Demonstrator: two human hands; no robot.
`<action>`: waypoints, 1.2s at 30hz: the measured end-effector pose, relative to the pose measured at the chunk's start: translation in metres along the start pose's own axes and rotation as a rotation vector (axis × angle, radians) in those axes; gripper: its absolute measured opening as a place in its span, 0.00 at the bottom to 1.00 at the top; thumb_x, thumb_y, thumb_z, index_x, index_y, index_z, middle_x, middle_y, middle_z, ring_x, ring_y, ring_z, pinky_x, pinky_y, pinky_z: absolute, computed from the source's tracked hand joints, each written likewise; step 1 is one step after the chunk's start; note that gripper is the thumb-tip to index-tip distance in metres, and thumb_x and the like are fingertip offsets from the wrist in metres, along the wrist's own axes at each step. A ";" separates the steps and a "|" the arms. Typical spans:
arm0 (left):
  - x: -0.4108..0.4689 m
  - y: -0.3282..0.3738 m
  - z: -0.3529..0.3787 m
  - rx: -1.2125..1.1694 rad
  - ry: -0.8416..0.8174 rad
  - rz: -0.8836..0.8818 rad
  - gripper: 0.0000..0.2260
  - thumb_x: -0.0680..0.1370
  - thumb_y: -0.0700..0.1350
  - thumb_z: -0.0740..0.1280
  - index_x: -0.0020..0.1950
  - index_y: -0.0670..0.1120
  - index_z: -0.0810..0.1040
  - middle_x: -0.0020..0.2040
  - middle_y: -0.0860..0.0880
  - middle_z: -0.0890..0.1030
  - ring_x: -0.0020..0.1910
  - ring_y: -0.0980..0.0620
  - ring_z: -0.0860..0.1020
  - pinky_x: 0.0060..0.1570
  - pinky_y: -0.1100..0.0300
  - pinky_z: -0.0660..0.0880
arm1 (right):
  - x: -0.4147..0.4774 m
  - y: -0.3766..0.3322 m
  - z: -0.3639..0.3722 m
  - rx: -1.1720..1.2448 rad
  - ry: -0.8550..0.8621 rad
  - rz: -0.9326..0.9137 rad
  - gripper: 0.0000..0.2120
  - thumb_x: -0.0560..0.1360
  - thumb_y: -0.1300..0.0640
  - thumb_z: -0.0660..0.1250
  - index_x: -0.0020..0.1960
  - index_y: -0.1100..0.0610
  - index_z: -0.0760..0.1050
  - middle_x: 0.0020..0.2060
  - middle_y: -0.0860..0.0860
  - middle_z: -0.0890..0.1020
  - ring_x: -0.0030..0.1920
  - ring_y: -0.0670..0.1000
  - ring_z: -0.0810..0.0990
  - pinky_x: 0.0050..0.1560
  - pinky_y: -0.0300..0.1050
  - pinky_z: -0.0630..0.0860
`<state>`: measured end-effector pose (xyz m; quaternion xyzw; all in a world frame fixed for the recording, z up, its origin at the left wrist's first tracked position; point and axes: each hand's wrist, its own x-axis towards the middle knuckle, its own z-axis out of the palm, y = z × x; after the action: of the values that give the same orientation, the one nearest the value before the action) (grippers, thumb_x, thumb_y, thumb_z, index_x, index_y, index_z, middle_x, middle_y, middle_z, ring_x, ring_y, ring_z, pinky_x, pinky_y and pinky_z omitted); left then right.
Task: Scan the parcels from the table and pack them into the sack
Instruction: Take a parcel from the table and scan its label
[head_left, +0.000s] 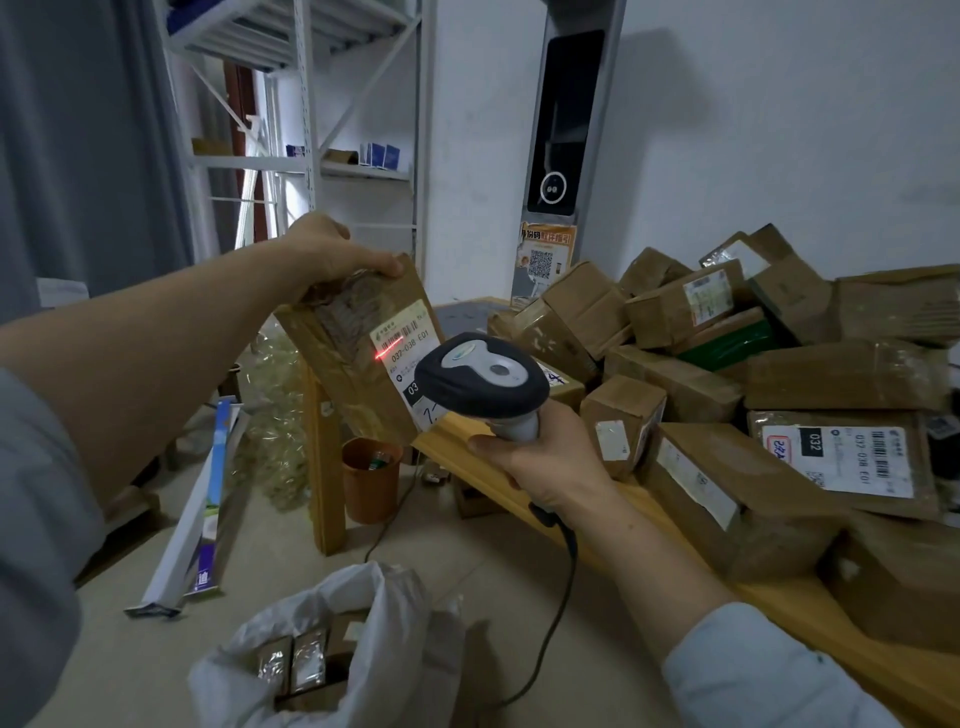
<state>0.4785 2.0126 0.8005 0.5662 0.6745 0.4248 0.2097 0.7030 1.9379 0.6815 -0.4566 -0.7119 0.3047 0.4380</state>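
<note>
my left hand (324, 249) grips a flat taped cardboard parcel (358, 353) by its top, right hand (535, 457) wrapped round the scanner (480, 382); boxes heaped on wooden table (779, 597), white sack (363, 649) on floor.

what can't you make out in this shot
Head view only.
- Label on the held parcel: lower part hidden behind the scanner.
- Left hand fingers: behind the parcel, only the thumb shows.
- Sack: bottom cut off by the lower edge; contents mostly hidden by its wall.
</note>
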 end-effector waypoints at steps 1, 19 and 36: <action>-0.001 -0.001 -0.001 -0.006 -0.001 -0.002 0.31 0.67 0.52 0.77 0.65 0.40 0.72 0.46 0.45 0.73 0.48 0.43 0.74 0.47 0.51 0.73 | 0.000 -0.001 0.001 0.000 -0.007 0.000 0.16 0.71 0.60 0.73 0.43 0.43 0.69 0.37 0.41 0.75 0.35 0.42 0.73 0.37 0.39 0.71; 0.012 -0.031 -0.003 -0.052 0.002 -0.052 0.37 0.66 0.53 0.78 0.69 0.41 0.69 0.54 0.44 0.74 0.50 0.44 0.74 0.49 0.50 0.74 | 0.006 -0.003 0.020 0.003 -0.088 0.037 0.14 0.71 0.60 0.73 0.42 0.46 0.70 0.35 0.46 0.76 0.34 0.44 0.74 0.41 0.43 0.74; -0.010 -0.193 0.025 -0.154 0.050 -0.350 0.20 0.72 0.52 0.73 0.55 0.42 0.72 0.45 0.45 0.77 0.39 0.49 0.75 0.43 0.53 0.73 | 0.020 0.094 0.110 0.752 -0.012 0.846 0.07 0.69 0.64 0.74 0.40 0.60 0.75 0.26 0.52 0.76 0.22 0.48 0.73 0.27 0.42 0.73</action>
<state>0.3872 2.0117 0.6278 0.4119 0.7332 0.4461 0.3062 0.6360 1.9896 0.5622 -0.5128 -0.3117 0.6890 0.4064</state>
